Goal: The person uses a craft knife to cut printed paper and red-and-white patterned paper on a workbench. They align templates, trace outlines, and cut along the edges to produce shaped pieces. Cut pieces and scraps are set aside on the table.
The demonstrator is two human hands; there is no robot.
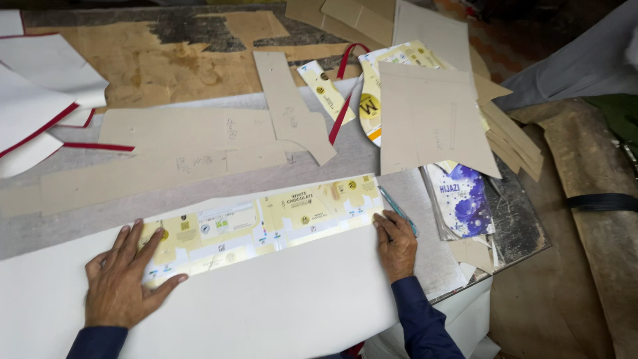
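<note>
Nearby, cardboard templates (432, 119) and a purple packet (462, 199) crowd the table (392, 179).

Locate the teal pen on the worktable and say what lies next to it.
In the head view, the teal pen lies right of centre on the table, just beyond the right hand, at the right end of the yellow printed strip.

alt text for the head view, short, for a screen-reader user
Two bare hands press a pale yellow printed strip flat onto a large white sheet on a worktable: left hand spread on one end, right hand at the other with a teal pen by its fingers. Brown cardboard templates lie behind.
</note>
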